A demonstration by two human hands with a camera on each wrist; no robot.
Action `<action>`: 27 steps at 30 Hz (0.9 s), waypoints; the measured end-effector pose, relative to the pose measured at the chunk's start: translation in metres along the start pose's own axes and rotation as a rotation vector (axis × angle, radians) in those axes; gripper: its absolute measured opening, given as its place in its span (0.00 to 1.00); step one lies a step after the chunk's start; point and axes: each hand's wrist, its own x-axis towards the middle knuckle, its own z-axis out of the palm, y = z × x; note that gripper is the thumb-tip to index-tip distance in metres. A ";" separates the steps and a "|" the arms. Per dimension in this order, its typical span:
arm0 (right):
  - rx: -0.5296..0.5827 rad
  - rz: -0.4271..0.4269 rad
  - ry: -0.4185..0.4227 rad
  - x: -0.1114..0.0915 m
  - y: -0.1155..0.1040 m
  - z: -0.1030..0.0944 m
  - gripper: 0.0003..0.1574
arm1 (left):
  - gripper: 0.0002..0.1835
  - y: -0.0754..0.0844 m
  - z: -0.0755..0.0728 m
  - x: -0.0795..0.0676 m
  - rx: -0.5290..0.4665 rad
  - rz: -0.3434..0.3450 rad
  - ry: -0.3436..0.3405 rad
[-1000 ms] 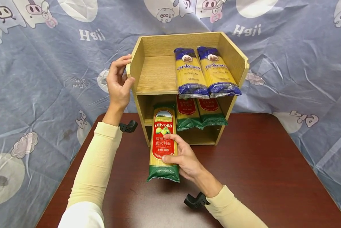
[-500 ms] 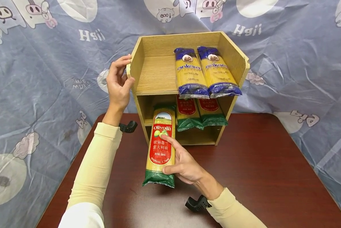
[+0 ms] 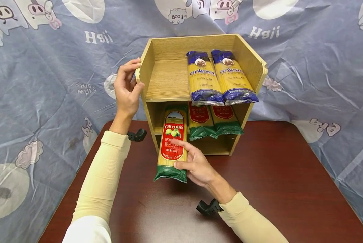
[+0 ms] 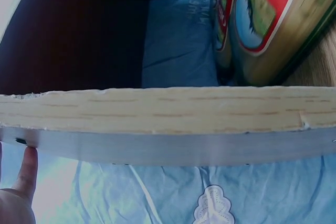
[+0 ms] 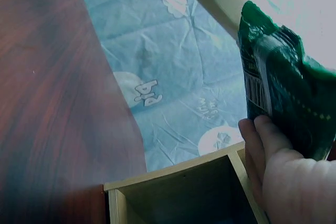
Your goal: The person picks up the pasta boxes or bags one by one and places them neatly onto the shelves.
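My right hand [image 3: 196, 167] holds a spaghetti packet [image 3: 169, 170] with red label and green ends, thumb on its front near the lower end. The packet tilts upward, its far end inside the left part of the middle tier of the wooden shelf [image 3: 166, 79]. In the right wrist view the packet's green back [image 5: 294, 77] shows, with fingers [image 5: 273, 135] against it. My left hand [image 3: 127, 89] grips the upper front edge of the shelf's left side panel. A fingertip touches the panel's outer face [image 4: 157, 148] in the left wrist view.
Two blue-ended spaghetti packets [image 3: 204, 77] lie side by side at the top tier's right. Below them, two green-ended packets [image 3: 201, 121] sit on the middle tier, jutting forward. The shelf stands on a dark red table [image 3: 275, 175] before a patterned cloth [image 3: 315, 67].
The held spaghetti packet first came slightly down and left, then moved up and deeper into the middle tier with my right hand. My left hand stayed on the side panel.
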 end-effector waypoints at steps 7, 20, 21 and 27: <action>-0.011 -0.003 0.155 0.015 -0.003 -0.006 0.34 | 0.26 0.001 0.001 0.001 -0.003 0.011 0.001; 0.014 -0.006 0.275 0.039 -0.006 -0.011 0.23 | 0.27 0.000 0.001 0.001 0.008 0.024 0.000; 0.012 0.000 0.281 0.040 -0.006 -0.011 0.24 | 0.27 0.000 0.000 0.001 0.009 0.024 -0.001; -0.035 0.013 0.245 0.037 -0.008 -0.011 0.37 | 0.26 -0.002 -0.001 0.000 0.010 0.016 -0.002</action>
